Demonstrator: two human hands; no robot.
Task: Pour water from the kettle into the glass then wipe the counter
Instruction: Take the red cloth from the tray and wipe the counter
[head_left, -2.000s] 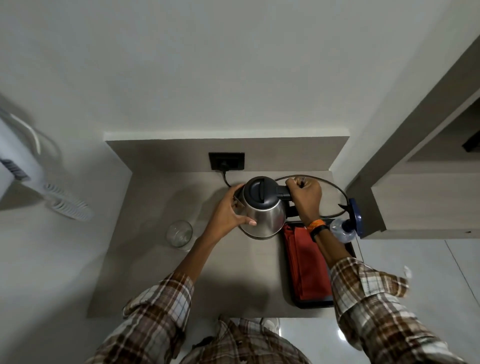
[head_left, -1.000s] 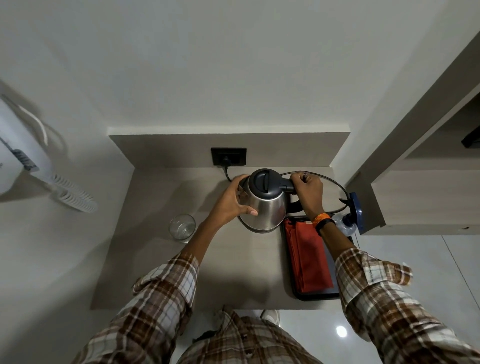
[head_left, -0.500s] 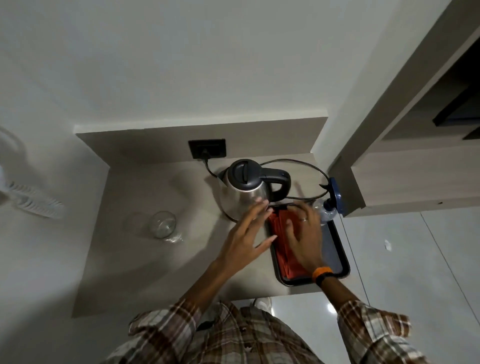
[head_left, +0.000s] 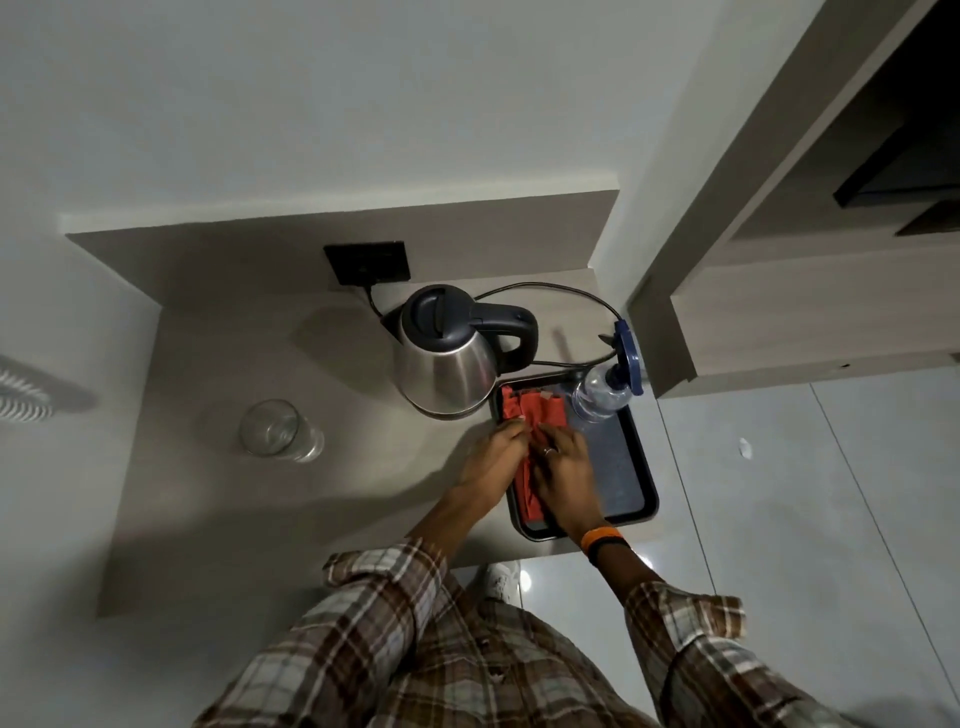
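A steel kettle (head_left: 449, 358) with a dark lid and handle stands upright at the back of the grey counter (head_left: 218, 509), with no hand on it. A clear glass (head_left: 275, 430) stands to its left. A red cloth (head_left: 537, 415) lies in a dark tray (head_left: 631, 467) just right of the kettle. My left hand (head_left: 493, 462) and my right hand (head_left: 566, 473) are side by side on the near part of the cloth, fingers curled onto it and covering much of it.
A spray bottle (head_left: 605, 392) with a blue head stands at the tray's far right corner. The kettle's black cord (head_left: 566, 291) runs to a wall socket (head_left: 366, 262). A cabinet (head_left: 779, 291) rises to the right, and the tiled floor (head_left: 779, 519) lies below.
Both hands left the kettle, which now stands free on the counter, and came down onto the red cloth in the tray. The view swung right.
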